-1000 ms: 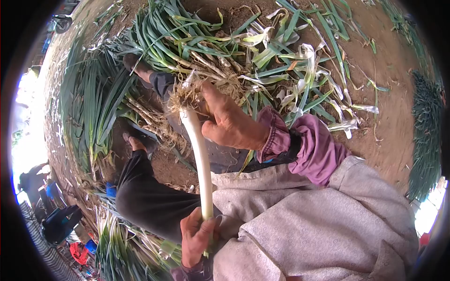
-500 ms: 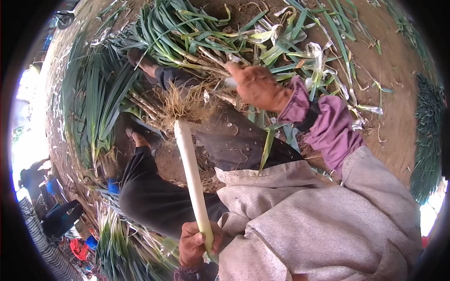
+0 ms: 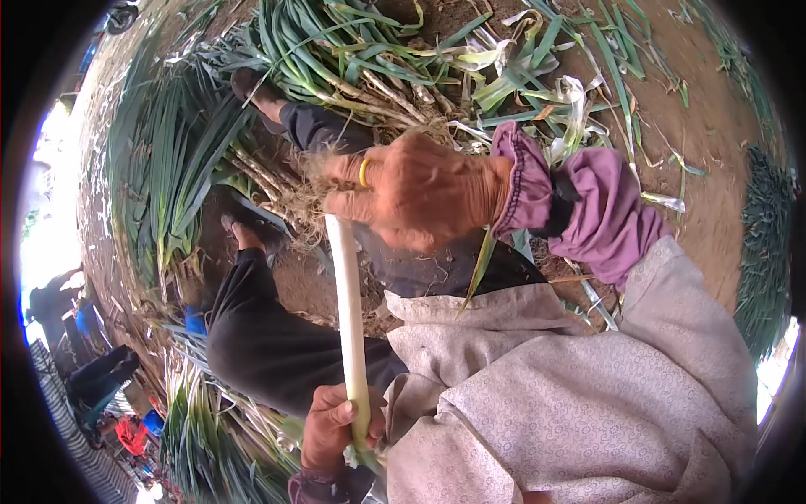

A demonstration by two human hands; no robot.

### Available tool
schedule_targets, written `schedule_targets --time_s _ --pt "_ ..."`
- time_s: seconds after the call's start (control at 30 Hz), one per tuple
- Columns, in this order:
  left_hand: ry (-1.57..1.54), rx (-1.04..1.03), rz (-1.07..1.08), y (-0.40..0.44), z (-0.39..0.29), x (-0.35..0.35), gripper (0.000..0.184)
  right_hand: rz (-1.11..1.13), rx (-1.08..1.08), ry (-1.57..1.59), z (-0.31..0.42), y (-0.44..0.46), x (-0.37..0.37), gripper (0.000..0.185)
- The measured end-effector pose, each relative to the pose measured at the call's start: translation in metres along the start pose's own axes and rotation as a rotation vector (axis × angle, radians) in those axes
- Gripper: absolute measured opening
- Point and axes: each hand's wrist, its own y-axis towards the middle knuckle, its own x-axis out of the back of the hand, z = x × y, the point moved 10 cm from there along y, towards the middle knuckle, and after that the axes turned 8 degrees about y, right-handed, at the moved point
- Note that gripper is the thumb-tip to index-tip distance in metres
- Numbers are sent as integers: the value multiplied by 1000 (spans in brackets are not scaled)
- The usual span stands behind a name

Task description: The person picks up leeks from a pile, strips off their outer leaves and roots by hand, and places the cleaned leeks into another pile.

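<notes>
A leek (image 3: 348, 294) with a long white stem stands between my hands, its root end up and its pale green end down. My left hand (image 3: 336, 427) is closed around the lower, greenish part near my lap. At the top, my right hand (image 3: 411, 186), with a yellow ring on one finger, is closed over the brown stringy roots (image 3: 312, 189). Its fingers cover most of the roots, and the palm side is hidden.
Untrimmed leeks (image 3: 319, 50) lie piled ahead, with another heap (image 3: 168, 176) to the left. Peeled leaves (image 3: 571, 101) litter the soil. More leeks (image 3: 210, 437) lie at lower left, and a green stack (image 3: 764, 244) stands far right. My dark-trousered leg (image 3: 277, 349) is bent beside the leek.
My right hand has moved left and slightly down, from beside the roots onto them. My left hand keeps its hold, shifting slightly left with the leek's lower end.
</notes>
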Motion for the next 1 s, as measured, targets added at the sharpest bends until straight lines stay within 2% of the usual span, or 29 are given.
schedule_targets --time_s 0.1,0.17,0.27,0.3,0.4,0.57,0.7,0.8,0.93,1.0 --pt "-3 87 84 4 5 -5 50 114 24 -89 3 -1 -7 31" --pt "1 143 129 9 11 -2 46 232 17 -15 -4 -8 -27 28" --pt "234 214 5 16 5 18 39 296 49 -8 -11 -25 -51 27" --pt "506 238 -59 17 -6 25 44 297 65 -21 -13 -30 -58 28" --pt "791 174 -157 17 -17 34 42 316 105 -70 -7 -30 -60 30" --pt "828 268 -333 10 -27 36 17 365 179 -128 0 -30 -68 27" --pt "954 173 -330 7 -33 46 16 377 154 -172 -5 -32 -77 20" --pt "896 172 -366 7 -46 45 22 376 137 -141 -9 -32 -77 22" --pt "1152 69 -350 10 -66 40 25 211 82 -70 -24 -36 -71 20" --pt "1197 56 -347 11 -75 40 26 222 46 -76 -28 -40 -75 22"
